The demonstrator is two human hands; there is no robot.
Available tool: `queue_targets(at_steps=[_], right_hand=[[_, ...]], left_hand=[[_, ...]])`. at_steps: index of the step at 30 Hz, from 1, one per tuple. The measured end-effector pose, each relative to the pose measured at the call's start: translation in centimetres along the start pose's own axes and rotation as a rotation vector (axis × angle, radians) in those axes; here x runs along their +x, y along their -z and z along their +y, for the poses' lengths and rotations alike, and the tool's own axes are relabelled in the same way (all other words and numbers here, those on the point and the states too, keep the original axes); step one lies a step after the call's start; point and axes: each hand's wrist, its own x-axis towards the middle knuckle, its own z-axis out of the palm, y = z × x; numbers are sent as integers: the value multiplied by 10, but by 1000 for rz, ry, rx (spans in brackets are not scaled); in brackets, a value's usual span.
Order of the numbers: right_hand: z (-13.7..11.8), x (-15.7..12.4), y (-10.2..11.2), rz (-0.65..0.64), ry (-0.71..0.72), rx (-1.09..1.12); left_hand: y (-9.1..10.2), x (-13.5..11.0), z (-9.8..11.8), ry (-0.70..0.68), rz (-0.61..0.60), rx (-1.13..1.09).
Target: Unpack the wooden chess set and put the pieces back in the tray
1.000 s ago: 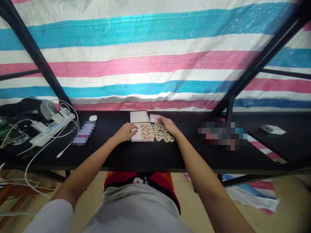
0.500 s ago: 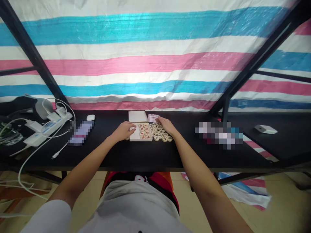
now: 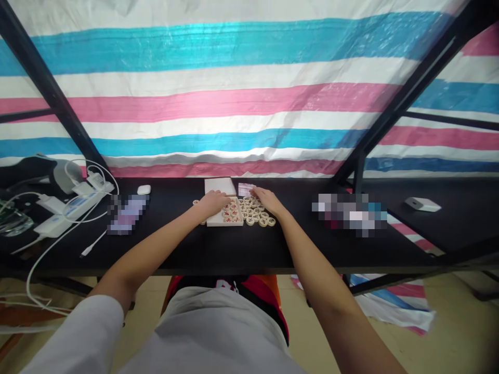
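A shallow cream box (image 3: 223, 222) lies on the black table (image 3: 241, 249) and holds round chess pieces with red marks (image 3: 232, 212). My left hand (image 3: 212, 201) reaches over the box's far left part, fingers curled down; what they hold is hidden. Several loose pieces (image 3: 258, 217) are heaped right of the box. My right hand (image 3: 267, 200) rests on that heap, fingers stretched toward a small pink packet (image 3: 245, 188). The box lid (image 3: 219, 185) lies just behind. Stray pieces (image 3: 196, 202) sit left of the box.
At the far left sit a white power strip (image 3: 64, 210), tangled white cables (image 3: 47, 249) and a small white case (image 3: 144, 189). Blurred items lie left (image 3: 127, 213) and right (image 3: 349, 213) of the box. A white device (image 3: 422, 204) is far right. Black frame posts (image 3: 356, 171) stand before a striped tarp.
My left hand has moved from the box's left edge up and right, over the box's far part. My right hand has stayed on the loose pieces. The view shifted slightly.
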Motion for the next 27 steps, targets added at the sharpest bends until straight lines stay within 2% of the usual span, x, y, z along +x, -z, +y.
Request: queue_targets(at_steps=[6,12,16,19,21,24,27], right_hand=[[-2,-1,0,-25,4,-27],[-3,0,3,-26,8,-69],[-3,0,3,-31,3,-80],[-3,0,3,-39,-3,-89],[-2,0,3,-39,9,-86],[-1,-1,3,-35,19,-81],[-1,-1,3,-34,21,-83]], left_hand=[[1,1,-9,29,-37,-38],[-3,1,-16,59,-4,1],[-4,6,-12,129,-77,-18],[0,8,-9,178,-93,-55],[7,5,-12,198,-57,-103],[22,-15,-32,244,90,-240],[27,-47,-67,246,172,-389]])
